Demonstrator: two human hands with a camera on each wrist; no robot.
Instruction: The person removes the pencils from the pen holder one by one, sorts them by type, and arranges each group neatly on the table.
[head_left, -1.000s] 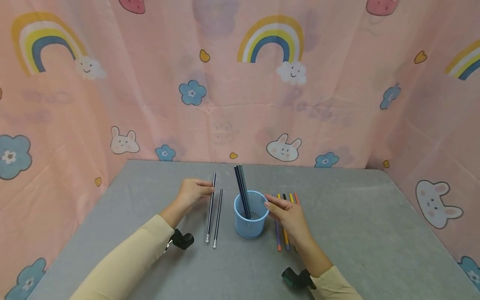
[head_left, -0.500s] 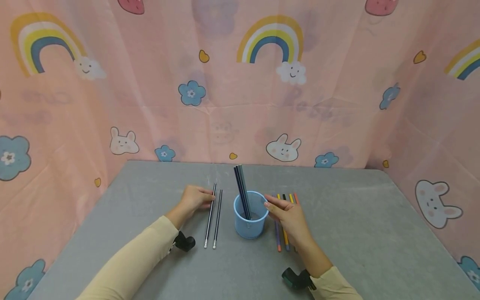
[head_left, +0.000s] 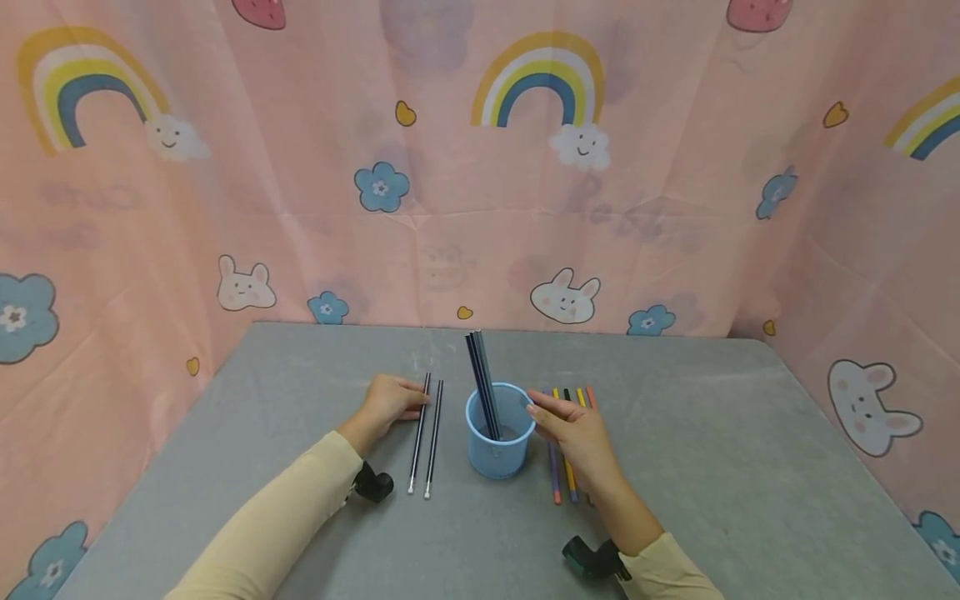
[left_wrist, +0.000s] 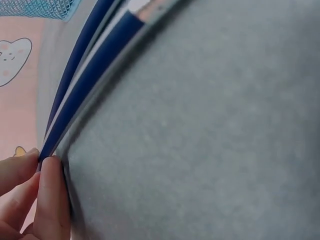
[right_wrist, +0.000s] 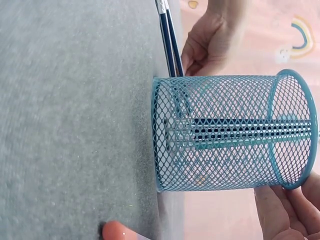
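My left hand [head_left: 386,400] pinches a dark blue and white striped pencil [head_left: 417,446] near its far end. The eraser end of that pencil points toward me, low over the table. A second striped pencil [head_left: 434,442] lies just to its right. With thumb and fingers, my right hand [head_left: 583,437] holds the rim of a light blue mesh pencil cup [head_left: 498,460]. Several dark pencils [head_left: 480,375] stand in the cup, leaning left. In the right wrist view the mesh cup [right_wrist: 225,172] has its base on the table, and the pencils inside show through its wall.
Several coloured pencils [head_left: 556,479] lie right of the cup, partly hidden under my right hand. The grey table [head_left: 720,467] ends at a pink patterned curtain [head_left: 450,242]. A dark camera [head_left: 372,482] sits on my left wrist, another [head_left: 592,557] on my right.
My left hand has drawn the pinched pencil toward me and lowered it beside the second one, slowing over the last half second. The right hand and the pencil cup stay in place.
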